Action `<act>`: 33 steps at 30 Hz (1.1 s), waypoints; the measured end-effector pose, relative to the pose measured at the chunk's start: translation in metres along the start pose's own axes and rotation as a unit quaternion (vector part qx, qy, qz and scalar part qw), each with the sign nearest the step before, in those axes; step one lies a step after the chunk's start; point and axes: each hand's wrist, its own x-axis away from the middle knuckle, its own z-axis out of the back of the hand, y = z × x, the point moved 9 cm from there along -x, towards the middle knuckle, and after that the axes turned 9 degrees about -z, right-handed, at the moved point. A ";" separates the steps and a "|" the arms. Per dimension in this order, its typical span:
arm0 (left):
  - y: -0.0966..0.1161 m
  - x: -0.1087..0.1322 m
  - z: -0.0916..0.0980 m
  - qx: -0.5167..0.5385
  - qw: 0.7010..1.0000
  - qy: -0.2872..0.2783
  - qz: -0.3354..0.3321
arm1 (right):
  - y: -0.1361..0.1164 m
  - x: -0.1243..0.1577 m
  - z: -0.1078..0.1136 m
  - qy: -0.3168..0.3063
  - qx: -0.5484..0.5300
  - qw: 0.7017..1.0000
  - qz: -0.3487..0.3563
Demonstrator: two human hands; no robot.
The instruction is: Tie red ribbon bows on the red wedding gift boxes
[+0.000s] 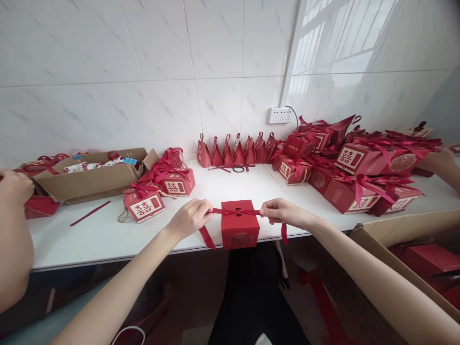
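Observation:
A red gift box (239,235) stands at the front edge of the white table. Across its top runs a dark red ribbon (247,212), crossed over itself near two small holes in the lid. My left hand (194,216) pinches one side of the ribbon, and a loose tail hangs below it. On the other side, my right hand (282,212) is closed on the ribbon, its tail dangling beneath the fingers. The ribbon is stretched out straight between both hands, which are apart from the box.
Finished boxes with bows (355,191) are piled at the right, others (145,203) sit left. Small triangular boxes (228,154) line the wall. A cardboard box (93,184) holds supplies; another carton (388,225) stands low right. Other people's hands (16,191) show at both sides.

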 end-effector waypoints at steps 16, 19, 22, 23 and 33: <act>-0.022 0.014 -0.050 0.620 0.701 -0.057 0.347 | -0.008 -0.001 -0.010 -0.030 -0.021 0.999 0.002; -0.023 0.017 -0.059 0.589 0.707 -0.082 0.383 | -0.008 -0.001 -0.010 -0.034 -0.021 0.999 0.002; -0.021 0.017 -0.064 0.576 0.714 -0.107 0.384 | -0.005 -0.003 -0.008 -0.029 -0.022 0.999 0.004; -0.020 0.017 -0.066 0.576 0.713 -0.115 0.382 | -0.003 -0.004 -0.007 -0.027 -0.023 0.999 0.005; -0.015 0.028 -0.089 0.636 0.672 -0.160 0.345 | 0.010 -0.012 -0.007 -0.054 -0.084 0.995 0.007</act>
